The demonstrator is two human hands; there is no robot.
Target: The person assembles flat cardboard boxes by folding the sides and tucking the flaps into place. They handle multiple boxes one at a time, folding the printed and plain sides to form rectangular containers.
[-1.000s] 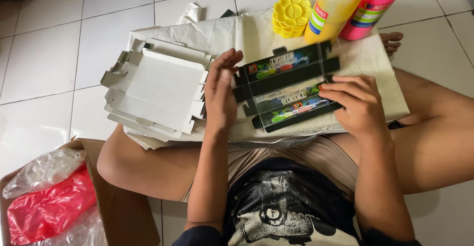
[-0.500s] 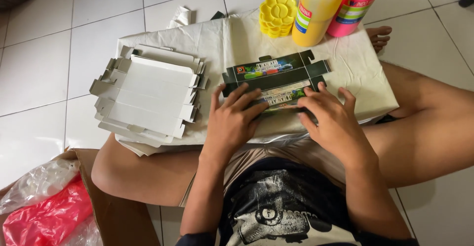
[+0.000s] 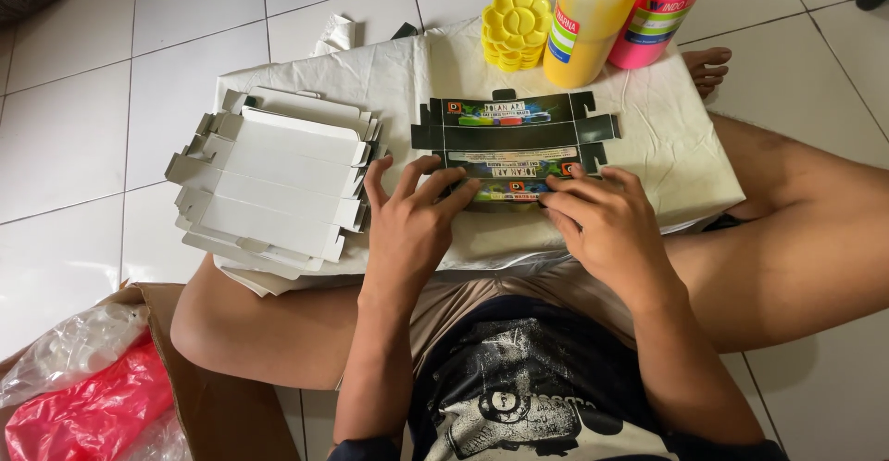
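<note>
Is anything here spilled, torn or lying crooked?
Nothing spilled or torn. The stack of white box blanks lies askew, its sheets fanned unevenly. Both hands press the printed box blank.

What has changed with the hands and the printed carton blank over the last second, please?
The left hand and right hand came down from the sides of the dark printed carton blank to its near edge, pressing it flat on the white cloth. The stack of white blanks, yellow bottle, pink bottle and yellow palette stayed as they were.
</note>
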